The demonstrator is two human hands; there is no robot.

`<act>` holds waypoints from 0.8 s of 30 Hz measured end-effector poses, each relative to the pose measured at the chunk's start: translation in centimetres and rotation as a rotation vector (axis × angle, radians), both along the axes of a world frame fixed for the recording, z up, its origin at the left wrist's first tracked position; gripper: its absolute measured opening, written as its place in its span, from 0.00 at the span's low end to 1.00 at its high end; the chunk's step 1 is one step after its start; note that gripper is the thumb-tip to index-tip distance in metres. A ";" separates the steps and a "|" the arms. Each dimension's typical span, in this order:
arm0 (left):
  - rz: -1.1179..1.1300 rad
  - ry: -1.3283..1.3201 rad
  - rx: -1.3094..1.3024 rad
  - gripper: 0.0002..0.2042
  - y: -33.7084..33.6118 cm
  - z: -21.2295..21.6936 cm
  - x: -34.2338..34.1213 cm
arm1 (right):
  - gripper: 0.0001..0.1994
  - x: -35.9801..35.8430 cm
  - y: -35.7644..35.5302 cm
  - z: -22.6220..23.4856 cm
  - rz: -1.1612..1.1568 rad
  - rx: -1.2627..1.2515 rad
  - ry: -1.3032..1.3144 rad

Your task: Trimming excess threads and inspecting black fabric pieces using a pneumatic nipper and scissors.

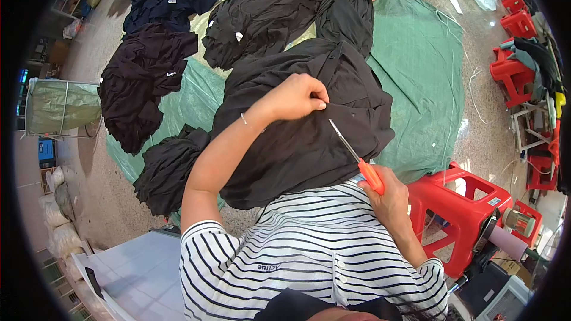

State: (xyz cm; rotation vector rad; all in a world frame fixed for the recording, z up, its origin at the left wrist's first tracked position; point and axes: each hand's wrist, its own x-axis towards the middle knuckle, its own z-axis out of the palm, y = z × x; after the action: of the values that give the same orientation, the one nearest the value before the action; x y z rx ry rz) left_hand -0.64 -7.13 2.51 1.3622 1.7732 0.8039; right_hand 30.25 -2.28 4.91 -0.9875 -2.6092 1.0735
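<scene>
Head view: piles of dark folded garments (148, 77) are lying on a green plastic tarpaulin (416, 53) spread over the floor, and a red plastic stool (461, 202) is standing just beside the right hand (389, 199). The left hand (294, 98) is pinching a fold of the black fabric garment (303, 142) draped over the lap, its grip closed on the cloth. The right hand's grip is wrapping the orange handle of the small thread snips (357, 157). Their long axis is running diagonally, blades pointing up-left toward the pinched fold. Small white labels (238, 36) are showing on several piled garments.
</scene>
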 end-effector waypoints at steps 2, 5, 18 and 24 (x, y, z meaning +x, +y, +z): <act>0.037 -0.188 -0.216 0.05 1.0 0.6 -1.0 | 0.20 -0.1 -0.1 -0.5 -0.011 0.070 0.048; 0.097 -0.439 -0.213 0.04 1.2 0.0 -1.3 | 0.18 -0.3 -0.1 -0.7 -0.047 0.113 0.017; 0.243 -0.551 -0.133 0.04 0.7 -0.8 -0.5 | 0.17 -0.1 0.0 -0.4 -0.016 0.091 -0.085; 0.087 -0.281 -0.198 0.09 1.3 2.3 2.3 | 0.16 1.3 0.4 -0.5 -0.101 0.145 0.045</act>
State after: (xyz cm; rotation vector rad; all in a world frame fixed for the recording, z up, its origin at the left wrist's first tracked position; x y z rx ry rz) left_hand 1.63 -5.83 4.83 0.9972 1.6498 0.8005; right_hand 31.57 -1.86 4.42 -1.0369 -2.5301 0.8598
